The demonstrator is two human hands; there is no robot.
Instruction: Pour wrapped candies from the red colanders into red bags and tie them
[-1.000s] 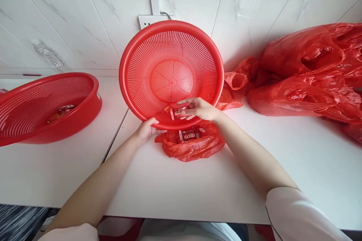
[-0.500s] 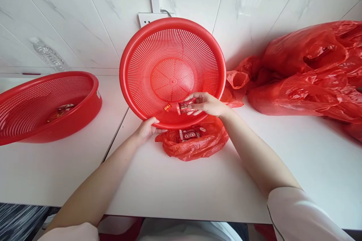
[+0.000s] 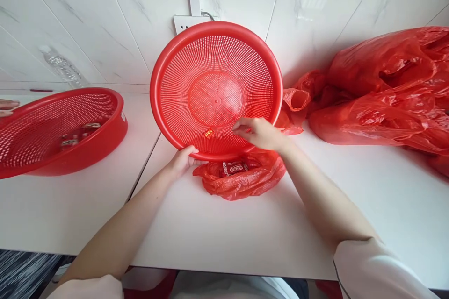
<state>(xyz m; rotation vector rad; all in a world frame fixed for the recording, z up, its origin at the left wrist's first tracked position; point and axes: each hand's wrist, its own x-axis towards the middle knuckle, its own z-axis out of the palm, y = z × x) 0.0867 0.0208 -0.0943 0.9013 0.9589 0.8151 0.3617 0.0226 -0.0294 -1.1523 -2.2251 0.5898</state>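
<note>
My left hand (image 3: 182,161) grips the lower rim of a red perforated basket (image 3: 185,65), which is tilted up on edge and faces me. My right hand (image 3: 259,133) reaches into the basket's lower part with its fingers curled shut on a small red packet that is mostly hidden. One small red sweet (image 3: 209,133) lies on the basket wall just left of that hand. Under the rim a small red plastic bag (image 3: 242,182) lies open on the white table (image 3: 224,233), with red packets (image 3: 234,168) inside.
A second red basket (image 3: 105,140) sits at the left with a few packets (image 3: 75,138) in it; another person's fingers (image 3: 7,106) show at its far edge. Big red plastic bags (image 3: 382,98) are heaped at the right against the tiled wall. A wall socket (image 3: 185,22) is behind the basket.
My right hand has closed round the red packet and moved slightly up and right. Another person's fingers have appeared at the left, and the packets in the left basket have shifted.
</note>
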